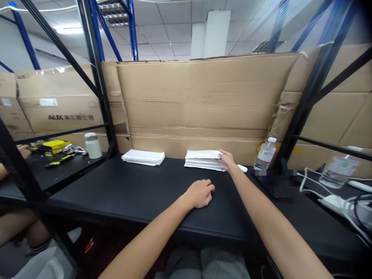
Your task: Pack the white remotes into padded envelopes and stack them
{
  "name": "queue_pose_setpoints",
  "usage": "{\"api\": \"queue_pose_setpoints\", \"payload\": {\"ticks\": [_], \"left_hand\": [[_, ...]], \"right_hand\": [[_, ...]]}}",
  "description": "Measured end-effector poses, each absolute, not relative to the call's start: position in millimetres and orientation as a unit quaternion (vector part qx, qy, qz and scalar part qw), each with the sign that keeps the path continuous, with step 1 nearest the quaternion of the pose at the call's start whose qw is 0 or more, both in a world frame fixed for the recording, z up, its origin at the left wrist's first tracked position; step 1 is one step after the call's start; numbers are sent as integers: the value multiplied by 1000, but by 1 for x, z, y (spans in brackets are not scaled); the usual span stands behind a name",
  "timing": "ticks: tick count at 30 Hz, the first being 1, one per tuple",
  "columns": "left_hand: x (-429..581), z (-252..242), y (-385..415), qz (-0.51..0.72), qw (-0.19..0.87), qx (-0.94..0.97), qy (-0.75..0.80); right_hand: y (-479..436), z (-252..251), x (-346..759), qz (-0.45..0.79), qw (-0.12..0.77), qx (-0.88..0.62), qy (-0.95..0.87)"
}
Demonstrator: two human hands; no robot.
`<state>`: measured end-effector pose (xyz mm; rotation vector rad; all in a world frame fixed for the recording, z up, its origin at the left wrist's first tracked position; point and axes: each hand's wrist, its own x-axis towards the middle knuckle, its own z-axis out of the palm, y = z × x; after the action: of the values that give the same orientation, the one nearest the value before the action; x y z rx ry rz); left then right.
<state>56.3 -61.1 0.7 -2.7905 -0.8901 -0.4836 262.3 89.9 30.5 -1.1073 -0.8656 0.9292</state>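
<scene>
My left hand (pixel 200 193) rests on the black tabletop (pixel 116 201), its fingers curled and nothing in them. My right hand (pixel 227 160) reaches forward and touches the right edge of a stack of folded white paper sheets (pixel 203 160). A similar white stack (pixel 143 157) lies further left against the cardboard. Just right of my right hand is a small white object (pixel 242 168), too small to name. A clear plastic water bottle (pixel 265 154) stands beyond it.
A cardboard sheet (pixel 197 100) forms the back wall. Black shelf uprights (pixel 100 100) stand at both sides. At left, another person's hand (pixel 23 151) is near a yellow box (pixel 55 146) and a white bottle (pixel 93 145). At right are another water bottle (pixel 338 171) and a white power strip (pixel 331 202).
</scene>
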Motion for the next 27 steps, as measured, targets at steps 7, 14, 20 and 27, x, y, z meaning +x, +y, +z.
{"api": "queue_pose_setpoints", "payload": {"ticks": [7,14,20,27], "left_hand": [[60,3,-61,-154,74,-938,-301],[60,0,-59,-163,56,-937,-305],[59,-3,-56,-174,38,-934,-309],[58,-9,-43,-192,51,-901,-387]], "right_hand": [[97,21,267,375,623,-512,-457],[100,21,296,101,473,-659,-575],[72,1,313,-29,476,-687,-548],[34,-23,295,-52,502,-635,-585]]}}
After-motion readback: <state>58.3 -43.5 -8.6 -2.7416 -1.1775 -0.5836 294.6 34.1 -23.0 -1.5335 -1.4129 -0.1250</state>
